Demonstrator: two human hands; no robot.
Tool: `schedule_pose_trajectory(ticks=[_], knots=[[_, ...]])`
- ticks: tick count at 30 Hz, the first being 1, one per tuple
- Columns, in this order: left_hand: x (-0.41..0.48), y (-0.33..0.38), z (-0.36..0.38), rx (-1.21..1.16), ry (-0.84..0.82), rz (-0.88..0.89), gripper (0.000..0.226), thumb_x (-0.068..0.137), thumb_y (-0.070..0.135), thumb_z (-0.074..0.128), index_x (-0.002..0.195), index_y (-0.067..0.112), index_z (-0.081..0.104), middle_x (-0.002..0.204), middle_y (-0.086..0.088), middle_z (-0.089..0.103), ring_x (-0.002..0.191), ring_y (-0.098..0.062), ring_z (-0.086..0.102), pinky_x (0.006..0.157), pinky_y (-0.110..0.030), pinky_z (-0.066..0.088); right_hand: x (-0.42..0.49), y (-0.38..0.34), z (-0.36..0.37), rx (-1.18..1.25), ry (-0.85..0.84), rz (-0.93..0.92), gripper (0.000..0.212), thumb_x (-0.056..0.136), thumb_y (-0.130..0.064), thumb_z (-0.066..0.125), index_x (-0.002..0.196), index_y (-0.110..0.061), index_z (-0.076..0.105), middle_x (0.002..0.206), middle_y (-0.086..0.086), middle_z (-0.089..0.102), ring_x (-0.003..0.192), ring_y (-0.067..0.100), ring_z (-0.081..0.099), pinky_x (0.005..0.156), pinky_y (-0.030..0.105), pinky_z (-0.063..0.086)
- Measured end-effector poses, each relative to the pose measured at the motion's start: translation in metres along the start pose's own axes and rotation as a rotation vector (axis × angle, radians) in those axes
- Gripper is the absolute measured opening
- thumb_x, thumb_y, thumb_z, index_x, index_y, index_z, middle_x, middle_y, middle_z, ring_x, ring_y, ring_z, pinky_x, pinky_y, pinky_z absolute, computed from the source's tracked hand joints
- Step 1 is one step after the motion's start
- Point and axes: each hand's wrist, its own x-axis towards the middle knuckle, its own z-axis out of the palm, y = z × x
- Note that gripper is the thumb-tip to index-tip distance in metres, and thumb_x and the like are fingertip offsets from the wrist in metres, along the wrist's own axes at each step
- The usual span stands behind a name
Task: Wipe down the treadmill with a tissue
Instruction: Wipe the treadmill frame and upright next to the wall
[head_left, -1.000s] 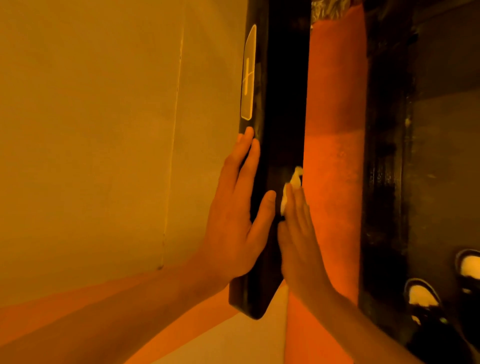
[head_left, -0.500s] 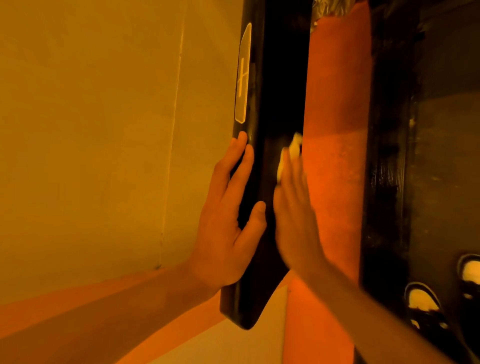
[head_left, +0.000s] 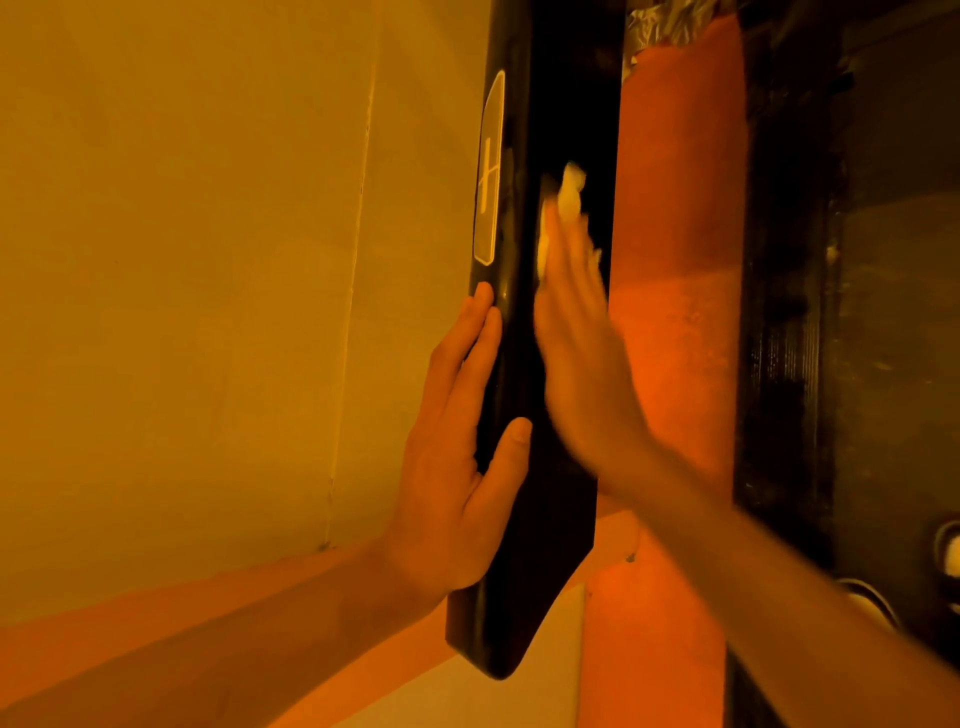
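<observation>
The left hand (head_left: 457, 467) lies flat against the side of the black treadmill panel (head_left: 519, 597), fingers (head_left: 470, 332) straight and together, thumb spread onto its front face. At its 3 o'clock the right hand (head_left: 576, 353) — blurred — presses a tissue (head_left: 570, 189) to the panel with straight fingers (head_left: 566, 249); the tissue pokes out at 12 o'clock of that hand.

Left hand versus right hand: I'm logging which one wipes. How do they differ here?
The left hand is bare against the outer side of the black treadmill panel; the right hand presses a tissue on its inner face. The left hand sits lower, the right hand higher. The left hand is sharp, the right hand blurred. Both are flat, fingers straight, pointing up.
</observation>
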Motion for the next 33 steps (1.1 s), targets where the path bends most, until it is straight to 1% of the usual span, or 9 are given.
schedule_pose_trajectory(ticks=[5,9,12,16,20,22,25,28,33], knots=[[-0.002,-0.002,-0.001,-0.022,-0.019,0.017,0.064,0.111,0.035,0.033,0.155,-0.011,0.026,0.168,-0.020,0.021,0.158,-0.031,0.021,0.127,-0.046,0.025,-0.147,-0.027,0.020,0.050,-0.106,0.112,0.052,0.111,-0.050,0.017,0.160,-0.055,-0.002,0.171,-0.022,-0.011,0.159,0.010,-0.007,0.126,0.044,0.003],[-0.002,-0.001,0.001,-0.036,-0.004,0.011,0.067,0.112,0.040,0.026,0.154,-0.013,0.028,0.167,-0.021,0.023,0.158,-0.027,0.021,0.127,-0.039,0.023,-0.030,-0.017,0.003,-0.046,-0.040,-0.050,0.049,0.113,-0.040,0.010,0.161,-0.035,-0.002,0.168,-0.013,-0.015,0.159,0.021,-0.008,0.130,0.050,0.004],[-0.002,-0.002,0.002,-0.051,-0.008,-0.006,0.068,0.112,0.041,0.026,0.154,-0.012,0.028,0.167,-0.020,0.023,0.158,-0.026,0.021,0.126,-0.035,0.022,0.047,-0.012,-0.012,-0.047,-0.022,0.053,0.054,0.112,-0.033,0.018,0.164,-0.021,0.007,0.172,0.000,-0.004,0.160,0.022,-0.005,0.131,0.045,0.004],[-0.002,-0.003,0.001,-0.053,-0.016,0.012,0.067,0.112,0.040,0.024,0.155,-0.013,0.027,0.168,-0.021,0.020,0.159,-0.026,0.018,0.127,-0.035,0.020,-0.019,-0.019,0.003,-0.001,-0.023,-0.002,0.054,0.113,-0.022,0.026,0.164,-0.016,0.011,0.173,0.003,-0.003,0.161,0.022,-0.004,0.131,0.043,0.002],[-0.004,-0.004,0.001,-0.079,-0.024,0.013,0.067,0.113,0.040,0.022,0.156,-0.011,0.025,0.170,-0.016,0.018,0.159,-0.030,0.016,0.128,-0.043,0.019,-0.143,-0.040,0.013,0.094,-0.177,0.113,0.057,0.111,-0.041,0.022,0.161,-0.052,-0.004,0.171,-0.020,-0.013,0.159,0.009,-0.011,0.127,0.025,-0.004],[-0.004,-0.005,0.000,-0.078,-0.025,0.013,0.064,0.113,0.038,0.022,0.156,-0.010,0.025,0.171,-0.015,0.018,0.159,-0.029,0.016,0.128,-0.045,0.019,-0.136,-0.044,0.012,0.071,-0.177,0.142,0.055,0.110,-0.047,0.019,0.157,-0.059,-0.009,0.170,-0.023,-0.014,0.158,0.007,-0.012,0.127,0.029,-0.003],[-0.004,-0.006,0.001,-0.053,-0.018,-0.016,0.057,0.110,0.025,0.029,0.158,-0.006,0.026,0.171,-0.013,0.019,0.159,-0.024,0.017,0.128,-0.042,0.021,-0.052,-0.031,0.010,-0.031,-0.063,0.065,0.054,0.112,-0.036,0.016,0.162,-0.031,-0.002,0.174,0.000,-0.010,0.160,0.022,-0.009,0.130,0.046,0.001],[-0.005,-0.006,0.002,-0.054,-0.019,-0.040,0.057,0.107,0.020,0.029,0.159,-0.003,0.026,0.172,-0.009,0.018,0.159,-0.020,0.017,0.127,-0.034,0.020,0.024,-0.023,-0.004,-0.092,-0.030,0.035,0.059,0.109,-0.031,0.013,0.163,-0.009,0.008,0.172,0.008,0.004,0.160,0.029,-0.004,0.131,0.044,0.001],[-0.003,-0.008,0.001,-0.039,-0.027,0.002,0.057,0.106,0.017,0.029,0.158,-0.006,0.025,0.171,-0.013,0.018,0.159,-0.023,0.017,0.128,-0.038,0.021,-0.066,-0.024,0.009,0.021,-0.051,0.006,0.053,0.113,-0.035,0.015,0.164,-0.022,0.007,0.171,-0.007,-0.010,0.161,0.022,-0.006,0.130,0.038,-0.002]])
